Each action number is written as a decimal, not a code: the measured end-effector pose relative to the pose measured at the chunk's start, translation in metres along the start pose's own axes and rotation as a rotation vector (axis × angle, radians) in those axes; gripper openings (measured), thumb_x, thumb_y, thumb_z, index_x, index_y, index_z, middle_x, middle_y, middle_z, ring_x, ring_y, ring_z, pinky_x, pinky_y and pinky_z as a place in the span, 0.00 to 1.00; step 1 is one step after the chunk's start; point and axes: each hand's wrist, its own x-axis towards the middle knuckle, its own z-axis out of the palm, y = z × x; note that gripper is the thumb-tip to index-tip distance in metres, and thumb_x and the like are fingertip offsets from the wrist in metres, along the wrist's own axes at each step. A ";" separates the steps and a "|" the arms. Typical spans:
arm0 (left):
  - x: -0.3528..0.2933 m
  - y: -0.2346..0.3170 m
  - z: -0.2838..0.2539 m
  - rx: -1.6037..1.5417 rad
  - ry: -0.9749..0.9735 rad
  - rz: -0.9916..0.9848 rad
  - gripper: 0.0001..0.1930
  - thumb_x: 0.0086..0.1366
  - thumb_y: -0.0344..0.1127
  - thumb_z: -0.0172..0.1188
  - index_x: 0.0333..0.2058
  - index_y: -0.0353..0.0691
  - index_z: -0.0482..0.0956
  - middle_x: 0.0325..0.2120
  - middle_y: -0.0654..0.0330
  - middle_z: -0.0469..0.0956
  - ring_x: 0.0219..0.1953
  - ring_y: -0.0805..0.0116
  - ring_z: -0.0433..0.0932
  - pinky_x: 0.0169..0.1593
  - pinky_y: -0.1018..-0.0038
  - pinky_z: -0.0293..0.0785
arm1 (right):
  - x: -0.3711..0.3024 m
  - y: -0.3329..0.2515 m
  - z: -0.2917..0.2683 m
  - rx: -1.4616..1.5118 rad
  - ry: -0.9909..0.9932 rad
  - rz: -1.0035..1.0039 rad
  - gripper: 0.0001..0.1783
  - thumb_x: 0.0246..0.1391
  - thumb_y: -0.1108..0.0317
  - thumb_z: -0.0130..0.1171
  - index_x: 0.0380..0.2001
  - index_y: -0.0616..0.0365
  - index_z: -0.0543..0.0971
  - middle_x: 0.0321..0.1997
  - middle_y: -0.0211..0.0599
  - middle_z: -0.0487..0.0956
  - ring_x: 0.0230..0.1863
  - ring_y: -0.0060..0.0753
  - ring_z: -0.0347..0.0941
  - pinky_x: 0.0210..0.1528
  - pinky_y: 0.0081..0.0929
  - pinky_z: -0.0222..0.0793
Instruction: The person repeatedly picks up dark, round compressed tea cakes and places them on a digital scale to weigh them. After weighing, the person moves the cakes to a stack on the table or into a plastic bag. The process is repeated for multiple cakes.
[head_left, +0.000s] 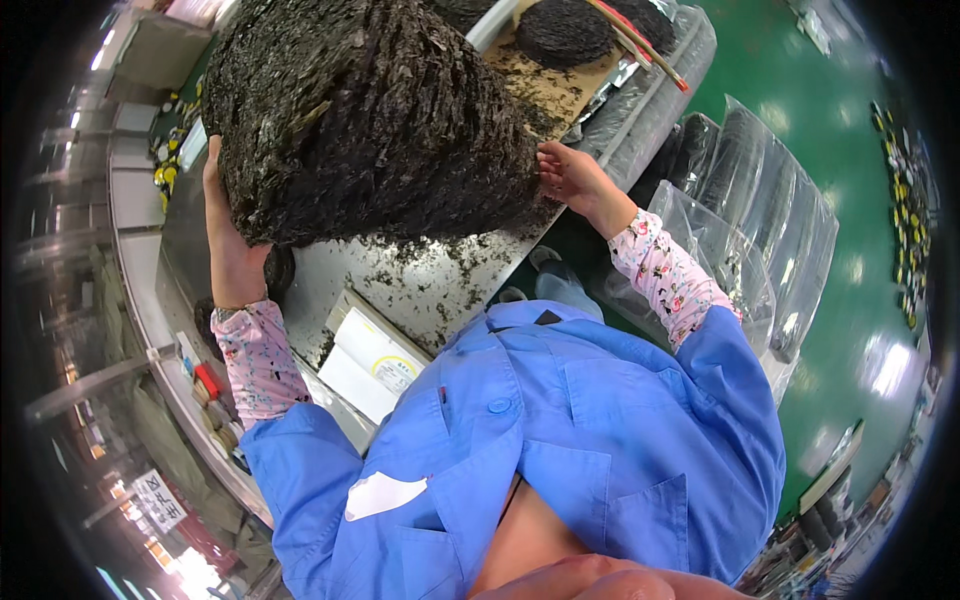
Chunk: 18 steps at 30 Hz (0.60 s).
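Note:
A large, thick stack of dark dried seaweed is held up in front of me, its layered edges facing me. My left hand supports its left side, the thumb up along the edge and the other fingers hidden by the stack. At the opposite end, the bent fingers of my right hand press against the seaweed. Below the stack, loose dark flakes are scattered over the metal tabletop.
Round dried seaweed cakes lie on a brown board at the far right, with red and wooden sticks beside them. Clear bags packed with dark seaweed stand right of the table. A white carton sits near my body.

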 end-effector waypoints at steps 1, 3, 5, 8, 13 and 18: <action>-0.004 0.000 -0.008 -0.045 0.024 0.000 0.29 0.74 0.50 0.44 0.69 0.47 0.55 0.65 0.60 0.62 0.65 0.62 0.64 0.65 0.64 0.63 | 0.000 0.000 0.003 -0.035 -0.016 -0.046 0.10 0.57 0.59 0.62 0.29 0.52 0.76 0.28 0.22 0.73 0.27 0.20 0.66 0.32 0.22 0.65; -0.016 -0.022 -0.076 0.087 -0.041 0.147 0.28 0.73 0.47 0.46 0.68 0.48 0.57 0.65 0.58 0.63 0.65 0.62 0.64 0.66 0.64 0.63 | -0.004 0.000 0.016 -0.107 -0.067 -0.125 0.09 0.57 0.61 0.62 0.30 0.52 0.77 0.29 0.22 0.74 0.28 0.19 0.65 0.33 0.21 0.63; -0.030 -0.042 -0.134 0.095 0.030 0.125 0.28 0.73 0.48 0.46 0.67 0.47 0.58 0.64 0.58 0.63 0.65 0.62 0.64 0.65 0.64 0.63 | -0.017 0.003 0.037 -0.161 -0.049 -0.233 0.07 0.57 0.62 0.61 0.32 0.53 0.78 0.31 0.22 0.74 0.32 0.18 0.65 0.37 0.21 0.62; -0.060 -0.070 -0.189 0.014 0.155 0.007 0.27 0.73 0.48 0.46 0.67 0.46 0.59 0.63 0.58 0.64 0.64 0.62 0.65 0.65 0.65 0.64 | -0.037 0.005 0.060 -0.208 -0.087 -0.346 0.07 0.57 0.64 0.60 0.36 0.54 0.80 0.36 0.21 0.75 0.37 0.17 0.64 0.43 0.20 0.58; -0.086 -0.100 -0.228 -0.088 0.289 -0.070 0.27 0.72 0.49 0.46 0.65 0.45 0.61 0.62 0.57 0.66 0.63 0.63 0.66 0.64 0.65 0.65 | -0.041 0.011 0.080 -0.405 -0.017 -0.445 0.10 0.55 0.64 0.62 0.37 0.58 0.80 0.37 0.24 0.75 0.39 0.19 0.63 0.45 0.21 0.56; -0.089 -0.101 -0.243 -0.156 0.371 -0.067 0.27 0.72 0.50 0.47 0.64 0.43 0.63 0.60 0.57 0.67 0.62 0.63 0.67 0.63 0.65 0.65 | -0.053 -0.007 0.092 -0.264 -0.018 -0.327 0.09 0.52 0.64 0.65 0.34 0.54 0.78 0.35 0.24 0.75 0.38 0.21 0.66 0.43 0.27 0.61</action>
